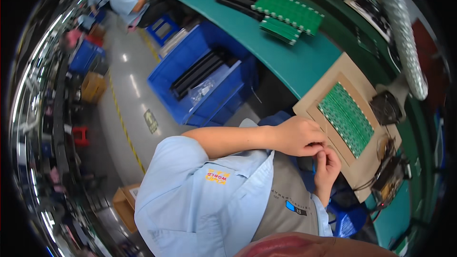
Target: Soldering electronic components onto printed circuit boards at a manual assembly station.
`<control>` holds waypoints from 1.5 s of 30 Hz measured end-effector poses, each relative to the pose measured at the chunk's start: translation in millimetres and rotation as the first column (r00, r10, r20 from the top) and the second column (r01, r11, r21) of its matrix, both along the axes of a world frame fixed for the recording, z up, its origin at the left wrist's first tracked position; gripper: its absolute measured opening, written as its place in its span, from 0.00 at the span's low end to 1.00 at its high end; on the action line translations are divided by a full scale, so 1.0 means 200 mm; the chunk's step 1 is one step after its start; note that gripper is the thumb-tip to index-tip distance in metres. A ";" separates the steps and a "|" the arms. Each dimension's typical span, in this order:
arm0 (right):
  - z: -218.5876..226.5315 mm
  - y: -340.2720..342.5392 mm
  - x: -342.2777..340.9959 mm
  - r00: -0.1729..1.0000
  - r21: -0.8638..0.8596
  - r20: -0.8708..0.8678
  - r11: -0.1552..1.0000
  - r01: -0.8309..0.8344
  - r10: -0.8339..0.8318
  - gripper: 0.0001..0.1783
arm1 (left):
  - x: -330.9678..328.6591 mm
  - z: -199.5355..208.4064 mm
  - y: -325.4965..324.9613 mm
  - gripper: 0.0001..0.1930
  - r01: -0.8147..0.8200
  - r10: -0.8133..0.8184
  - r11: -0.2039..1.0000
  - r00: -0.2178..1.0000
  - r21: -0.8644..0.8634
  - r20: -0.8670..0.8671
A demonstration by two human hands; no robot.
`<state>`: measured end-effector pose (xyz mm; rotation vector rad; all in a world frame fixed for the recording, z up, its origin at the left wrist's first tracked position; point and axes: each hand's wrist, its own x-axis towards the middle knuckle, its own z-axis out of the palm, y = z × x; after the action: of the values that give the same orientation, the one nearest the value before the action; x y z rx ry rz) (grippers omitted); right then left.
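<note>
My left hand point(300, 136) and my right hand point(327, 167) meet in front of my body, at the near edge of the workbench. The left fingers are curled and pinched, with their tips against the right hand. On the right hand the thumb presses toward bent fingers. Whatever lies between the fingertips, if anything, is hidden or too small to name. Just beyond them a green circuit board panel point(346, 120) with many small parts lies in a recess of a tan board point(316, 100). Neither hand touches the panel.
Green circuit boards point(290, 13) are stacked farther along the teal bench point(281, 62), beside a black tray point(238, 2). A silvery duct point(404, 33) hangs at right, above a wired device point(392, 181). A blue bin point(178, 62) stands left; a person point(127, 2) sits beyond.
</note>
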<state>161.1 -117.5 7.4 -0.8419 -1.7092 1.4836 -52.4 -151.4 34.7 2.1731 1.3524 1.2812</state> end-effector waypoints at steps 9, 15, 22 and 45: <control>-0.07 0.01 0.28 0.991 0.204 0.121 0.978 0.038 -0.063 0.03 | -0.25 0.54 -0.17 0.02 0.128 -0.153 0.826 0.988 0.549 0.001; -0.03 0.02 0.18 0.981 0.256 0.191 0.966 -0.025 -0.026 0.02 | -0.29 0.75 -0.09 0.21 0.209 -0.031 0.182 0.978 0.961 -0.207; -0.01 0.02 0.12 0.984 0.272 0.180 0.962 -0.036 -0.014 0.04 | -0.26 0.76 -0.02 0.22 0.130 -0.094 0.210 0.989 0.969 -0.112; 0.02 0.08 0.16 0.979 0.391 0.191 0.920 -0.013 -0.067 0.04 | -0.24 0.73 -0.04 0.11 0.288 -0.338 0.658 0.939 0.696 -0.069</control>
<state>193.9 -102.4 10.9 -0.8124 -2.0455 1.0091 -100.6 -158.9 180.5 2.6292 0.4093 1.9014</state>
